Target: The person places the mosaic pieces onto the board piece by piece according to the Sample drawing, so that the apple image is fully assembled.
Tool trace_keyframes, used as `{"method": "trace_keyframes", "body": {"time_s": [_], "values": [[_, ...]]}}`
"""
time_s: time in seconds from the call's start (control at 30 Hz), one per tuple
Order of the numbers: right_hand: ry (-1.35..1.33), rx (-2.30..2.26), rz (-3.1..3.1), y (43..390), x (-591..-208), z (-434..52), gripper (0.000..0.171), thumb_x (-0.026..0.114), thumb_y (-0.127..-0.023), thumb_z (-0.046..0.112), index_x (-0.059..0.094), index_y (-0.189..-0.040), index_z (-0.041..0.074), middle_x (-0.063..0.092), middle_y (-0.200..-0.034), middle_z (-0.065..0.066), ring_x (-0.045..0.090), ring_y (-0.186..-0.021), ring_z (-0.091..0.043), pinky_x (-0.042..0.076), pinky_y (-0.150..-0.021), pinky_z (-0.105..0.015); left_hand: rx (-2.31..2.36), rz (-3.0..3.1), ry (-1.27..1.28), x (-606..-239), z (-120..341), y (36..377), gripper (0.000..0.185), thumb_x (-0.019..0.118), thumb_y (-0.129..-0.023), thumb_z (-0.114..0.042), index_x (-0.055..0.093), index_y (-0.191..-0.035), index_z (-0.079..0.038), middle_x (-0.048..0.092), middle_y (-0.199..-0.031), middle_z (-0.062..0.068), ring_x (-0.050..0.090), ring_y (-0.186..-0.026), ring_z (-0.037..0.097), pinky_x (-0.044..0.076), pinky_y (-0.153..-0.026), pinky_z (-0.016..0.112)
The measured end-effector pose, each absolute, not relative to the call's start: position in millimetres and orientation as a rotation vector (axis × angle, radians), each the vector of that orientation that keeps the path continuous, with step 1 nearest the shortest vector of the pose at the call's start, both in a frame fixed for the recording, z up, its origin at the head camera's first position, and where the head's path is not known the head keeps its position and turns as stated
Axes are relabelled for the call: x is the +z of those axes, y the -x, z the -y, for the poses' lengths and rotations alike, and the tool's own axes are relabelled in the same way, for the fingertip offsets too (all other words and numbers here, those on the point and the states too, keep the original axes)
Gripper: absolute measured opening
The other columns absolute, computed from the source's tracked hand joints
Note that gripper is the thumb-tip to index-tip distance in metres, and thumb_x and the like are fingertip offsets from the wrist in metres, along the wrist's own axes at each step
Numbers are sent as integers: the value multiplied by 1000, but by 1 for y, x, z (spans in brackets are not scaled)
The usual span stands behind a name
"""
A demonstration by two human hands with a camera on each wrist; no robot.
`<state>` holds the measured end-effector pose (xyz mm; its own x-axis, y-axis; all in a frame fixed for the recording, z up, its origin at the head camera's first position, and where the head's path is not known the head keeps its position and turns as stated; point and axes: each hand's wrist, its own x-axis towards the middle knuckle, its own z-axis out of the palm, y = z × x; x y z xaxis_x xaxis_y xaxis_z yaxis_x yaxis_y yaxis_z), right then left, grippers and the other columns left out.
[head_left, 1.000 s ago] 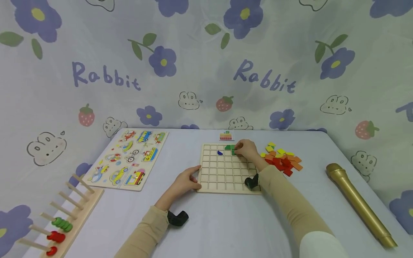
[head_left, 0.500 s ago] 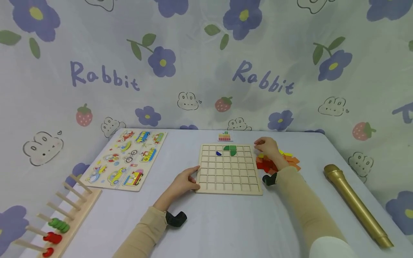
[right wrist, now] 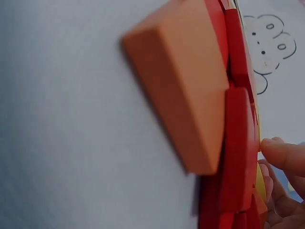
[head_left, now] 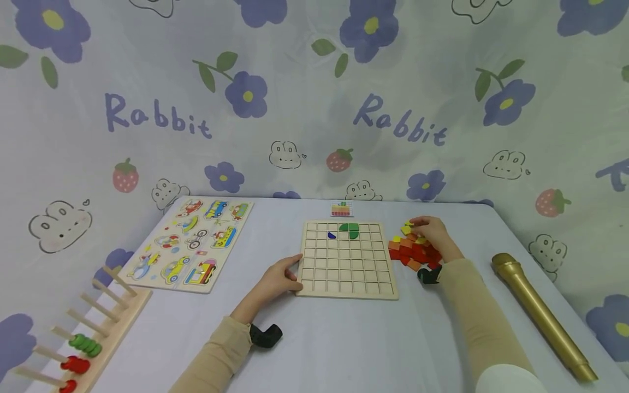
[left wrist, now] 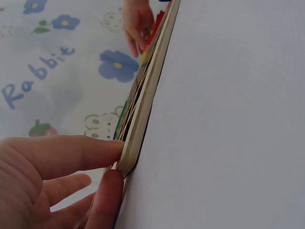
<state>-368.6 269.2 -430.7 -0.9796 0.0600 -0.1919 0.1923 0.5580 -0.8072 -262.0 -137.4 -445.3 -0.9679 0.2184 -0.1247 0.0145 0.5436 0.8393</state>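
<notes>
A wooden grid board [head_left: 344,267] lies in the middle of the table. Green pieces [head_left: 354,227] sit in several cells near its top edge, and a small blue piece [head_left: 332,235] lies to their left. My left hand [head_left: 276,280] touches the board's left edge, thumb at the front corner and index finger farther up. To the right of the board is a loose pile of red tiles [head_left: 417,252], orange tiles [right wrist: 190,90] and yellow tiles [head_left: 405,230]. My right hand [head_left: 432,233] reaches over the back of this pile, fingertips right at the yellow tiles; some fingers are hidden.
A picture card [head_left: 341,208] lies behind the board. At the left are a picture puzzle board [head_left: 191,243] and a wooden peg rack [head_left: 110,341] with red and green beads. A gold microphone [head_left: 543,316] lies at the right. A printed cloth [head_left: 304,98] hangs behind the table.
My right hand has moved right, from the green pieces on the board to the tile pile, leaving them behind. My left hand stays at the board's edge.
</notes>
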Motion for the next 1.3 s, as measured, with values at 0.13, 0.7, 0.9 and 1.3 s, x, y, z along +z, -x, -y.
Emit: {"method": "trace_keyframes", "body": {"time_s": [0.13, 0.7, 0.9, 1.3], "values": [[-201, -1370, -2630, 370, -433, -269, 44, 51, -89, 8, 48, -132, -1, 42, -135, -24, 42, -113, -34, 38, -93, -40, 1379, -2581, -199, -446, 137, 262, 77, 75, -67, -1, 45, -137, -8, 55, -76, 5, 49, -67, 14, 42, -54, 26], [-172, -1418, -2644, 371, -434, -266, 43, 55, -89, 8, 50, -130, -2, 45, -124, -23, 41, -106, -31, 39, -79, -30, 1387, -2581, -215, -448, 137, 262, 76, 75, -67, -1, 45, -137, -7, 55, -77, 5, 49, -66, 14, 42, -54, 26], [-151, -1595, -2510, 370, -422, -250, 43, 52, -93, 12, 47, -134, 2, 48, -124, -17, 47, -95, -21, 42, -78, -26, 1400, -2570, -227, -446, 137, 261, 76, 75, -66, 0, 45, -137, -5, 54, -76, 5, 49, -66, 14, 42, -54, 26], [-59, -1965, -1961, 376, -417, -177, 44, 57, -90, 6, 42, -130, -5, 60, -84, 3, 59, -78, -8, 48, -72, -20, 1407, -2573, -224, -445, 137, 261, 76, 75, -66, 0, 45, -136, -5, 54, -75, 5, 49, -67, 14, 42, -53, 27]]}}
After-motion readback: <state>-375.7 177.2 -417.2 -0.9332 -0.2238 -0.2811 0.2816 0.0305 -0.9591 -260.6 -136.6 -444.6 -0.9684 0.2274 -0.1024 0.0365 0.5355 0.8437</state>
